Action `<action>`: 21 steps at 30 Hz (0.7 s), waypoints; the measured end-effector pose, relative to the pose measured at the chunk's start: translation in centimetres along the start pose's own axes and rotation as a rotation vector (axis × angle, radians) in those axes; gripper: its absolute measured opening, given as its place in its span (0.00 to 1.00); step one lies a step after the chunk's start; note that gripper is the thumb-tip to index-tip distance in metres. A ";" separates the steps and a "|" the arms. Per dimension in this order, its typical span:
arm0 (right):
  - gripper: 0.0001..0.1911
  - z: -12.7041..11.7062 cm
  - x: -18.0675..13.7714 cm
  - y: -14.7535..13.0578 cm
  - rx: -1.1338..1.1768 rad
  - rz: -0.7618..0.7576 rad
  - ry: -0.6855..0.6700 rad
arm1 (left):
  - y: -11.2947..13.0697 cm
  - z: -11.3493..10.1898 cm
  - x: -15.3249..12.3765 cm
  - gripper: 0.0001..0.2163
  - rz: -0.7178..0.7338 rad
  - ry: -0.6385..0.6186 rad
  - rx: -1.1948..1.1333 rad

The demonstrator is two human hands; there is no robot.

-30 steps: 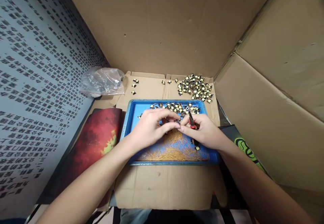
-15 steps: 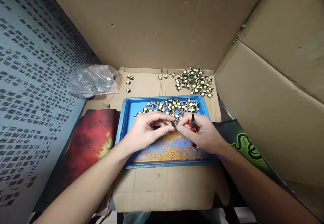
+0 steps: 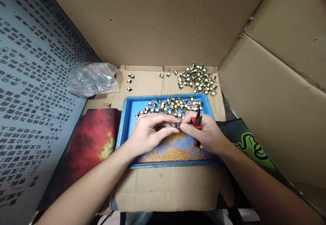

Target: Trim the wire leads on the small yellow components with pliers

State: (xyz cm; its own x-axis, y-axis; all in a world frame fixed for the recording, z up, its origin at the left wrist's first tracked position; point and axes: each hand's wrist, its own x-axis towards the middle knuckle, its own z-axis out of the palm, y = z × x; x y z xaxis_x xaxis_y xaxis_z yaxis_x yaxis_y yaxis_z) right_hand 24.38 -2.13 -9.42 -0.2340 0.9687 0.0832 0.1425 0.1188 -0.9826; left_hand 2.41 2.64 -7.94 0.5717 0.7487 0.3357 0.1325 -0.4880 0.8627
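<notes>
My left hand (image 3: 149, 132) is closed in a pinch, thumb and forefinger tips gripping a small component (image 3: 176, 126) over the middle of the blue tray (image 3: 126, 116). The part is too tiny for me to tell which way its long axis runs. My right hand (image 3: 205, 134) meets it from the other side, thumb tip touching the part, while the rest of that hand is wrapped around red-handled cutters (image 3: 197, 120). The cutters stand with their long axis running from me toward the back of the tray, the dark nose pointing away and leaning slightly right, the handles buried in my palm.

Right under both hands lies a heap of copper wire clippings (image 3: 170, 152), filling the near half of the tray. Loose components (image 3: 173, 104) are scattered along the far half. Beyond the tray, on the cardboard floor (image 3: 147, 86), a larger pile of components (image 3: 198, 80) sits at the right and a few strays (image 3: 129, 80) at the left, near a crumpled plastic bag (image 3: 93, 79). A red mat (image 3: 94, 140) lies left of the tray, a black mat with a green logo (image 3: 251, 147) to the right.
</notes>
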 end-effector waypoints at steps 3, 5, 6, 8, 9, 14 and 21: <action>0.13 -0.1 -0.1 0.0 0.006 0.019 -0.006 | 0.2 0.0 0.0 0.08 0.033 0.009 0.008; 0.13 -0.2 -0.1 0.0 0.013 0.031 0.005 | 0.2 0.1 -0.1 0.08 0.038 0.016 -0.016; 0.13 -0.3 -0.1 0.0 0.020 0.032 0.013 | 0.1 0.1 -0.2 0.08 0.029 0.018 -0.034; 0.13 -0.4 0.0 0.0 0.041 0.013 0.024 | -0.2 0.3 -0.4 0.09 -0.018 0.018 -0.106; 0.13 -0.5 0.1 0.0 0.050 -0.006 0.025 | -0.3 0.4 -0.5 0.10 -0.054 0.015 -0.158; 0.08 -0.4 0.3 -0.9 0.061 -0.020 0.183 | -0.6 0.6 -0.4 0.11 -0.189 0.002 -0.413; 0.14 0.1 0.4 -1.1 0.017 -0.057 0.056 | -0.6 -0.2 0.1 0.08 -0.116 -0.030 -0.405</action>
State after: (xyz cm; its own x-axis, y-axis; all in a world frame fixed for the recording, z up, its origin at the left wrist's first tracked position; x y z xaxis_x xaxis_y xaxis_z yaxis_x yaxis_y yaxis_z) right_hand 24.02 -1.88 -8.30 -0.1868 0.9713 0.1475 0.1144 0.1706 -0.9787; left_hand 2.21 3.11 -8.30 0.5959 0.7719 0.2217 -0.1281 -0.1812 0.9751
